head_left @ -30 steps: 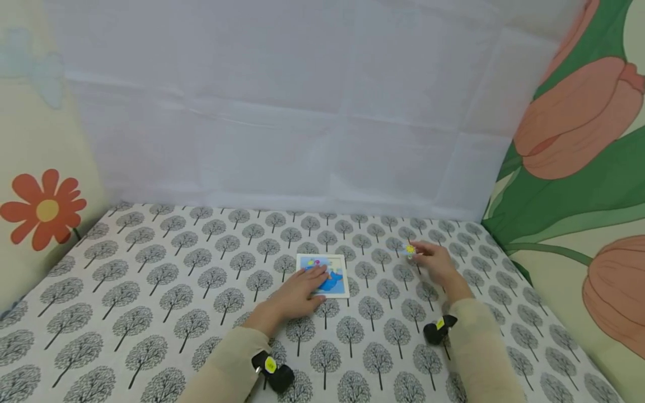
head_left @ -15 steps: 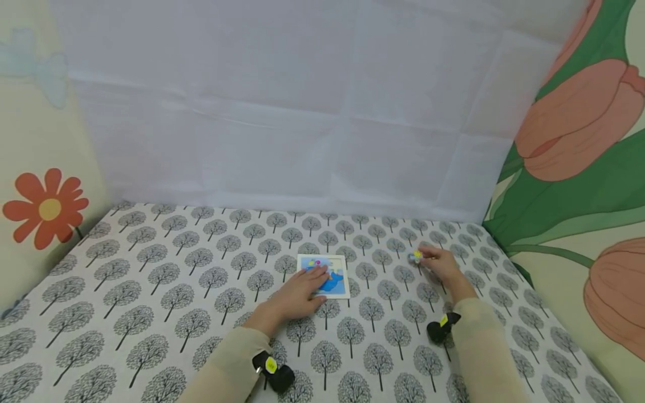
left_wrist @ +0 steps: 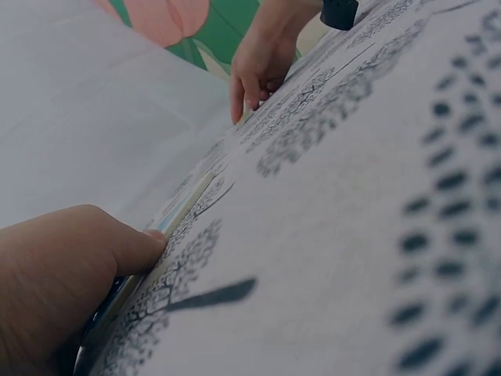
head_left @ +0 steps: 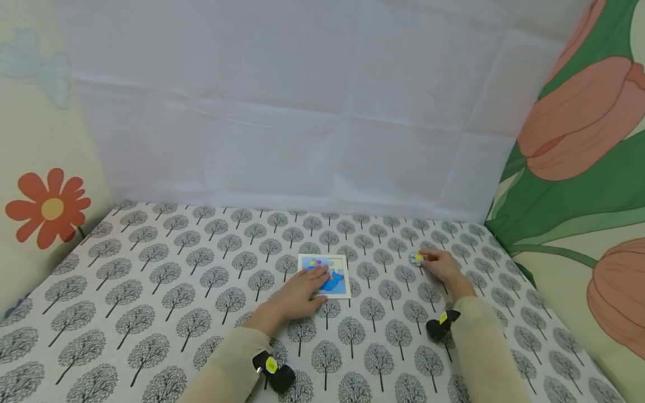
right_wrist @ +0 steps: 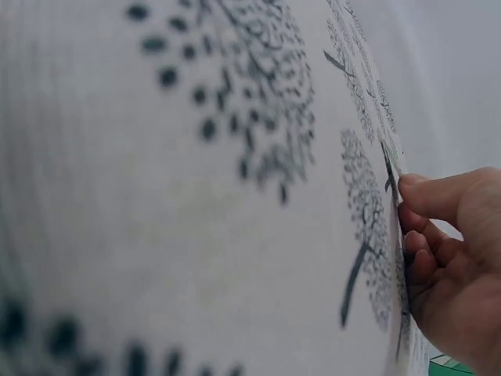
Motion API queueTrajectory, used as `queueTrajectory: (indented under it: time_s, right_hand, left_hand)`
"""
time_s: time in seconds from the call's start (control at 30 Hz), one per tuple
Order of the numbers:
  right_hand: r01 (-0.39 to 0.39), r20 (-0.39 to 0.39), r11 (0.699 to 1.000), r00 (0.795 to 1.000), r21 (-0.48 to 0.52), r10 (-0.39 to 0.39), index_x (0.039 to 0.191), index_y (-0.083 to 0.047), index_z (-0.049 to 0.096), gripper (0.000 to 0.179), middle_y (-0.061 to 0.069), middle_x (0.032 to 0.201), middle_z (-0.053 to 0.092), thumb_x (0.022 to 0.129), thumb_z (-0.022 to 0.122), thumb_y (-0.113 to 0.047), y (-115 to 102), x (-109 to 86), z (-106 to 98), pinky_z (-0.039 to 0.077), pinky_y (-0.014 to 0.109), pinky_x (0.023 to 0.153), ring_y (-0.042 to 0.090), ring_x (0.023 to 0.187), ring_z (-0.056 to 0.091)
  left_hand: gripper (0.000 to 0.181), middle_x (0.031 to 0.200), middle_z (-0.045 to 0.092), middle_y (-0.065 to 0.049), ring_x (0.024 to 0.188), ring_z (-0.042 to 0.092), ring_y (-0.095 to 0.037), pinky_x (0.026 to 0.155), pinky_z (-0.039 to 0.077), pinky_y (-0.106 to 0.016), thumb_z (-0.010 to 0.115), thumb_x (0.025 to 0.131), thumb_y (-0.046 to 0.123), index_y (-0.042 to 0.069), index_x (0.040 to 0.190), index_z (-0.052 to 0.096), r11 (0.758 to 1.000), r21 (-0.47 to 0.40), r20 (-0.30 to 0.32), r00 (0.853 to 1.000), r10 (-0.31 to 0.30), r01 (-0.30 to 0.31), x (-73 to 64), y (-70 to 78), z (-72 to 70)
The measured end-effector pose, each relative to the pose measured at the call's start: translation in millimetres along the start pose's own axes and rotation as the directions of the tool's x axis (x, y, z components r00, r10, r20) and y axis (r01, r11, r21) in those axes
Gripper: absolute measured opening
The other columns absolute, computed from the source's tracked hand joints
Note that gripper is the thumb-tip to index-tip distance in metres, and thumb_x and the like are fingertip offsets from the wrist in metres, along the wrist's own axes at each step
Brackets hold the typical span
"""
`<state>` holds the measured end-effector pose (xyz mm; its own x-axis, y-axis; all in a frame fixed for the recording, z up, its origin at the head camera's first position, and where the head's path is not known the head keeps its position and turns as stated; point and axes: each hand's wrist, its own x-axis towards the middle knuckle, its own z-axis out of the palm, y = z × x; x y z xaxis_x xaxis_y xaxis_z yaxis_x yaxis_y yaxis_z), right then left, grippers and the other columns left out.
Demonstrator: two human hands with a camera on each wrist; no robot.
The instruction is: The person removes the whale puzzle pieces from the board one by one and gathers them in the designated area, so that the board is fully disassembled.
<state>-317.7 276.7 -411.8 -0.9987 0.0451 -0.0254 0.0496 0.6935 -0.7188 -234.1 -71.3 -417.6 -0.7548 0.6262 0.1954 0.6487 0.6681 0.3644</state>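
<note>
So, nearest first: both forearms are covered by pale sleeves, left sleeve [head_left: 224, 364] and right sleeve [head_left: 486, 350], and a small black gadget with a yellow sticker is worn at each wrist, left gadget [head_left: 276, 374] and right gadget [head_left: 441, 327]. Just past those, the left hand [head_left: 297, 295] is laid palm-down with its fingers stretched out, so nothing's being gripped there; the lower left of a white-framed picture board [head_left: 335, 284] is covered by it. In the left wrist view the thumb is seen right by the board's edge. A blue shape, a yellow spot and a magenta one can be made out on the board (the rest is hidden under the fingers). Over to the right, well apart from the board, a small blue-and-yellow piece [head_left: 415, 258] is pinched at its right edge by the right hand [head_left: 442, 267], fingers narrowed and curled, down at the cloth. What's printed on that piece can't be told. Everything's set on a bench [head_left: 188, 266] that's covered with a tree print. Farther off, the bench is flanked by a red flower [head_left: 50, 209] on the left and pink tulips [head_left: 579, 123] on the right, and it's backed by a creased white sheet [head_left: 282, 112].
</note>
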Motion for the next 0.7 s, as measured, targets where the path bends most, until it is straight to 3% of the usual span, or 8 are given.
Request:
queueTrajectory:
  time_s: [0.3,0.7]
  right_hand:
    - [0.068,0.006,0.993,0.998,-0.101,-0.068,0.115,0.003,0.053,0.032,0.018,0.094,0.053,0.084,0.052,-0.005,-1.7,-0.9,0.3,0.042,0.038,0.065,0.027,0.08,0.049]
    - [0.048,0.01,0.986,0.999,-0.162,-0.047,0.118,0.0,0.052,0.034,0.018,0.096,0.053,0.084,0.053,-0.007,-4.2,0.5,0.8,0.041,0.038,0.065,0.027,0.081,0.048]
  left_hand:
    - [0.051,0.136,0.027,-0.017,0.124,0.022,-0.03,0.1,0.015,-0.044,0.048,0.088,0.023,-0.004,0.13,0.035,1.0,-0.006,0.005,1.0,0.005,-0.005,-0.5,0.3,-1.0]
    - [0.051,0.136,0.027,-0.016,0.124,0.022,-0.029,0.1,0.015,-0.044,0.048,0.088,0.023,-0.003,0.13,0.035,1.0,-0.002,-0.005,1.0,0.001,-0.001,-0.5,0.0,0.2]
